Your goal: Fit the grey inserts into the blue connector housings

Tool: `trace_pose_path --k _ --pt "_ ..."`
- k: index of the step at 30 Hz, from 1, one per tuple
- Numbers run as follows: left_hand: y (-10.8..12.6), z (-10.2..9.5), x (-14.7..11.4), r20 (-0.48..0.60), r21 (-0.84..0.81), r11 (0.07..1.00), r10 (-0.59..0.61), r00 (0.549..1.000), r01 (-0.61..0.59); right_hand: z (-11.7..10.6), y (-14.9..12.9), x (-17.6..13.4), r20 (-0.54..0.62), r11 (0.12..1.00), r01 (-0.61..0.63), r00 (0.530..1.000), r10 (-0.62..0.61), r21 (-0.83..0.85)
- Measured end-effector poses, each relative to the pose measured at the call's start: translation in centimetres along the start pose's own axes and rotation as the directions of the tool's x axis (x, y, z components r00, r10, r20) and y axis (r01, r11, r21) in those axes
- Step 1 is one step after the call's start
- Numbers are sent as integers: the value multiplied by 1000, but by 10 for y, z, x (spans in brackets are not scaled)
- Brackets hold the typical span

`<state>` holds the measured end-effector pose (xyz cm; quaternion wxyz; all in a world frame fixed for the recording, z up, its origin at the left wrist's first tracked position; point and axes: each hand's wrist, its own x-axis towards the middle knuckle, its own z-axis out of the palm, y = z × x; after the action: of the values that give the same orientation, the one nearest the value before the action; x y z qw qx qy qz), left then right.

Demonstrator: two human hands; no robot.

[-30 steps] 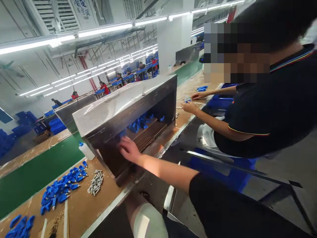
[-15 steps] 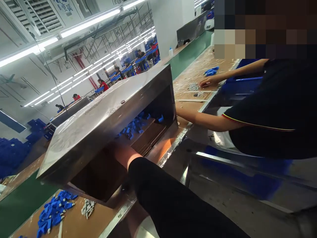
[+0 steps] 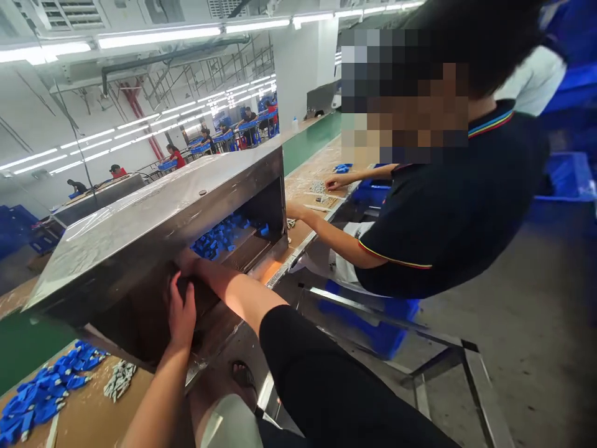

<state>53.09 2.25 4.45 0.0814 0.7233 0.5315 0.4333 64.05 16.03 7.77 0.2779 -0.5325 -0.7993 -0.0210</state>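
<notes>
A metal box with an open front (image 3: 163,239) stands on the workbench, and both of my hands reach into it. My left hand (image 3: 181,314) is at the left part of the opening, thumb and forefinger apart; no object shows clearly between them. Further in, my right hand (image 3: 189,262) is in shadow beside the left one, its fingers hidden. A heap of small blue parts (image 3: 219,239) lies inside the box, just beyond my right hand. On the bench at lower left are blue pieces with pale ends (image 3: 44,386) and a small pile of pale grey parts (image 3: 120,379).
A co-worker in a dark shirt (image 3: 448,205) sits to the right, one hand at a pile of small grey parts (image 3: 318,186). A metal-framed stool (image 3: 433,342) and blue bins (image 3: 566,177) stand on that side. A green strip (image 3: 312,137) runs along the bench.
My left hand has come into view at the box opening. The view has turned right and levelled, showing more of the co-worker. My right arm remains reaching into the box.
</notes>
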Motion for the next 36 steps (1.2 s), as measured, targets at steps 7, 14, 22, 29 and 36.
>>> trace_pose_path --k 7,14,22,29,36 --pt "-19 40 32 243 256 967 -66 968 1 -18 51 -43 26 996 44 999 -46 76" --pt "-5 64 45 295 311 943 20 955 -115 -19 74 -99 -134 960 -277 951 278 26" --pt "2 71 75 324 498 829 96 941 -256 -10 57 -89 -92 953 -304 949 302 -13" --pt "-1 62 83 390 416 777 317 864 -473 -24 60 -91 -125 938 -340 930 346 71" --pt "11 66 89 422 459 799 189 887 -389 -30 72 -84 -51 954 -260 962 269 147"
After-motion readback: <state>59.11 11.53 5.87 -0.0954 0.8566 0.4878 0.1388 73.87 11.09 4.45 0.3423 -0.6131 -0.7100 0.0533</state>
